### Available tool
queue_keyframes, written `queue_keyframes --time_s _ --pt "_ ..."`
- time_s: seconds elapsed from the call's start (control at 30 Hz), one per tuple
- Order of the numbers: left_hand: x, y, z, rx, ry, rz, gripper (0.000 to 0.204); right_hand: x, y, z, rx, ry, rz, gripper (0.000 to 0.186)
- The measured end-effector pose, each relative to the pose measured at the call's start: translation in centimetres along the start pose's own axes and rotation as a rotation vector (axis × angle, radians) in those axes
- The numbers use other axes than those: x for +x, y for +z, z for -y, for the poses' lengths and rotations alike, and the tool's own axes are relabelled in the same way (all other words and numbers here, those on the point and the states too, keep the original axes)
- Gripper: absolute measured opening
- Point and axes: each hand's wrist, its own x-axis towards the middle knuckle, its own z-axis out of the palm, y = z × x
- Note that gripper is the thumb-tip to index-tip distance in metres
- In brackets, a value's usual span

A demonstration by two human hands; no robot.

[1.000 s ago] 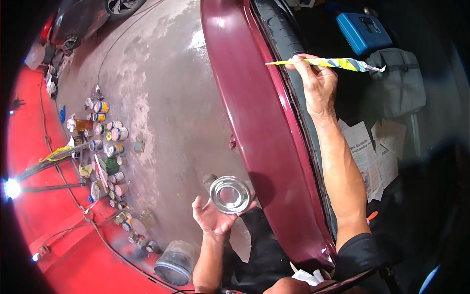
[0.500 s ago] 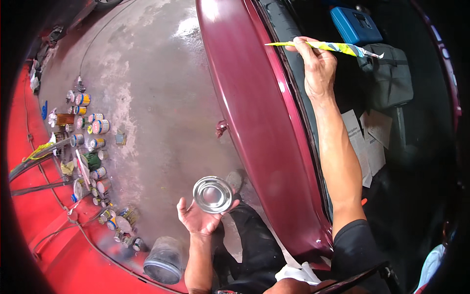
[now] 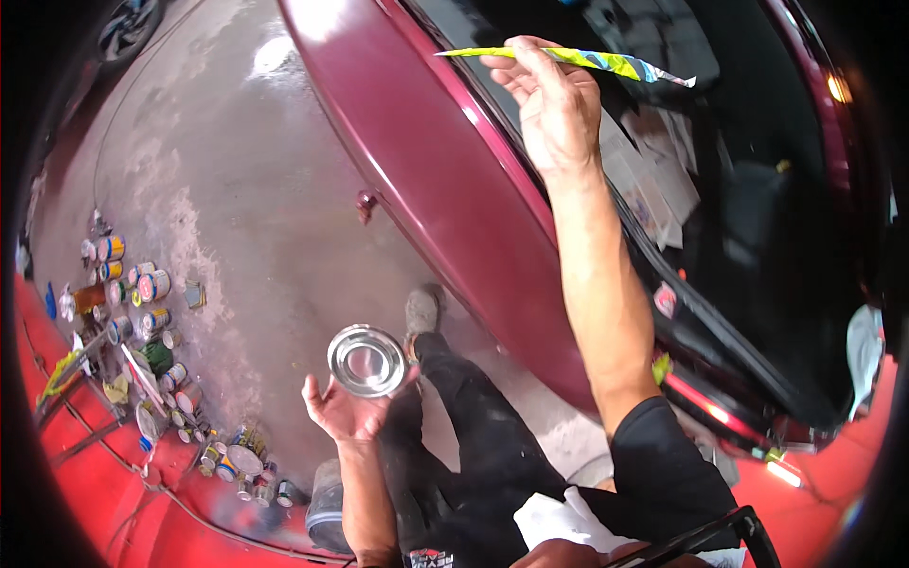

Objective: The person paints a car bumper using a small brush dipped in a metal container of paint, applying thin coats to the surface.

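Observation:
In my left hand, held palm up at waist height, rests a shiny round metal tin with a stepped ring rim; the fingers cup it from below. My right hand reaches far out above the edge of a maroon car panel. Between its thumb and fingers it pinches a long, thin, twisted strip of yellow-green plastic wrapper. One end of the strip tapers to a sharp point on the left; a crumpled white-blue tip is at the right. The two hands are well apart.
Several paint cans stand clustered on the grey floor to the left, by a red surface. A grimy bucket is near my left forearm. Papers lie inside the dark car opening. A cable crosses the floor at upper left.
My view has turned and shifted, so the panel and cans sit further left and more of the car opening's near end shows. Both hands keep their hold on the tin and strip.

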Motion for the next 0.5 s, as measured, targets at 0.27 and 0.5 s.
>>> queue_keyframes --time_s 0.27,0.5 --pt "-3.2 -0.9 1.1 0.085 -0.162 0.027 0.077 -23.7 1.9 10.7 0.035 0.174 0.193 0.013" --pt "-6.8 -3.1 3.7 0.136 -0.256 0.020 0.078 -38.0 1.5 12.3 -0.214 0.482 0.234 0.013"
